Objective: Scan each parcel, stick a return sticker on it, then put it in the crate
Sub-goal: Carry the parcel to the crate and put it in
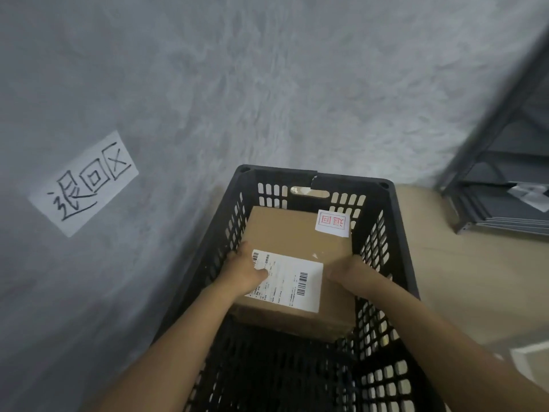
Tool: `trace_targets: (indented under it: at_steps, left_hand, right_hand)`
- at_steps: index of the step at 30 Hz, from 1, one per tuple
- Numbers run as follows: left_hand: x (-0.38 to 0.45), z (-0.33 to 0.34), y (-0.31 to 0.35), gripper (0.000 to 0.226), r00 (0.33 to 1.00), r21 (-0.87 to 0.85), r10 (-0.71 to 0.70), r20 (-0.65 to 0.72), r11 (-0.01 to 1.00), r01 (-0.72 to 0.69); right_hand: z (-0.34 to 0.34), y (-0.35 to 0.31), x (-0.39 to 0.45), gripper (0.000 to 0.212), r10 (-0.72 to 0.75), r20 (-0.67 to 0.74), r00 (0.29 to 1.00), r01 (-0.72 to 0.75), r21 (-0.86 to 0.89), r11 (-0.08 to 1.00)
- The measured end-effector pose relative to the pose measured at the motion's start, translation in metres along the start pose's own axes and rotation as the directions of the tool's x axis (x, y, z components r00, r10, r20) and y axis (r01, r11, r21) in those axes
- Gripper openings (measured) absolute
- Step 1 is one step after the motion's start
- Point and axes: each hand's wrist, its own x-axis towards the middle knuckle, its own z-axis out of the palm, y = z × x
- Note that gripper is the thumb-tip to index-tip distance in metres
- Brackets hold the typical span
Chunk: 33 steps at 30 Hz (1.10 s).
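Brown cardboard is what you have in your hands: the parcel (pixel 297 263) sits inside the black crate (pixel 395 263), at its far end, with its long axis running from you towards the crate's far wall. Its top face is up and the far edge sits higher than the near one, so the box tilts slightly towards you.

To the left of the crate, on the grey wall (pixel 208 84), a white paper sign (pixel 84 182) with handwritten characters is stuck at an angle. Your left hand (pixel 243 270) grips the parcel's near-left corner: the thumb lies across the white shipping label (pixel 286 281), and the fingers (pixel 237 248) wrap down over the left side, squeezed between the box and the crate's left wall. The shipping label covers the near part of the top face, its barcode towards the right. At the far-right corner of the top, a small white return sticker (pixel 333 222) with red print hangs slightly over the edge.

Your right hand (pixel 346 270) holds the parcel's right edge, thumb on top, the fingers curled down out of sight beside the crate's right wall. The crate's slotted walls stand close on both sides of the box. Right of the crate, across the pale floor (pixel 475 278), stands a grey metal shelf (pixel 505 173).
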Motion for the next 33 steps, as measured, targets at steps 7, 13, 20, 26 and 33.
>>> trace_targets:
  at_steps: [7, 13, 20, 26, 33]
  left_hand:
    - [-0.008, -0.012, 0.065, 0.07, 0.938, 0.303, 0.316, -0.146, 0.917, -0.261]
    - [-0.05, -0.012, 0.163, 0.059, 0.735, 0.486, 0.655, -0.177, 0.708, -0.513]
    - [-0.145, 0.051, 0.281, 0.045, 0.483, 0.673, 0.874, -0.063, 0.394, -0.625]
    - [-0.247, 0.16, 0.381, 0.041, 0.338, 0.664, 0.941, 0.028, 0.236, -0.71]
    - [-0.353, 0.28, 0.483, 0.042, 0.162, 0.595, 0.978, 0.13, 0.054, -0.802]
  right_hand:
    - [-0.032, -0.014, -0.03, 0.068, -0.353, -0.246, 0.903, 0.377, 0.057, 0.925]
    - [-0.105, 0.02, -0.082, 0.053, -0.554, -0.478, 0.681, 0.431, -0.351, 0.832]
    - [-0.191, 0.155, -0.168, 0.052, -0.517, -0.577, 0.632, 0.166, -0.551, 0.818]
    - [-0.241, 0.296, -0.262, 0.052, -0.394, -0.696, 0.6, -0.012, -0.501, 0.866]
    - [-0.277, 0.456, -0.368, 0.051, -0.178, -0.797, 0.577, -0.22, -0.361, 0.906]
